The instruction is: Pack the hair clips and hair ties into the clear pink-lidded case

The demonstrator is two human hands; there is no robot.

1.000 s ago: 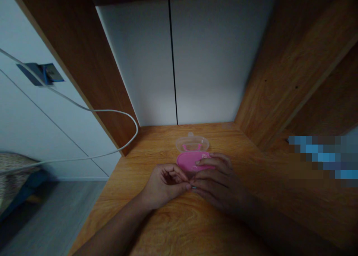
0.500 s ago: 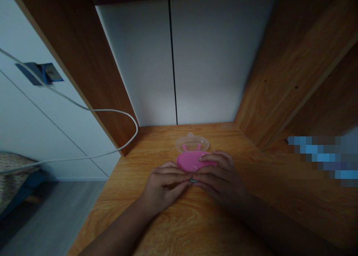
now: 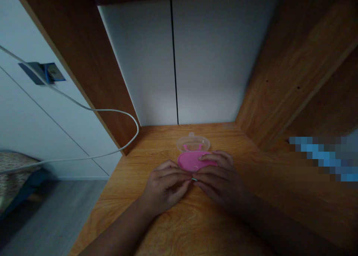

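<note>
The fingers (image 3: 179,177) of the left hand (image 3: 165,187) were curled closed, their tips pinching a thin strip (image 3: 194,179) against the lower fingertips of the right hand (image 3: 220,179); the strip was too small to tell what it was. The upper fingers of the right hand lay across a pink oval case (image 3: 187,161), touching its near part, while the lower ones bent in toward the strip, so that hand was gripping nothing large. The strip sat just in front of the pink oval case, and both hands lay on the wooden desktop (image 3: 117,218) on either side of that point. Behind the pink oval case, and hinged to it, stood its open transparent lid (image 3: 192,143), with a pink piece showing inside. Well to the left of the case, a white cable (image 3: 84,160) curved past a wood-grain side panel (image 3: 78,62) from a wall socket (image 3: 41,73) with a blue fitting. Straight ahead of the case rose white cabinet doors (image 3: 223,62), and far to its right lay a pixelated blue patch (image 3: 321,159).
</note>
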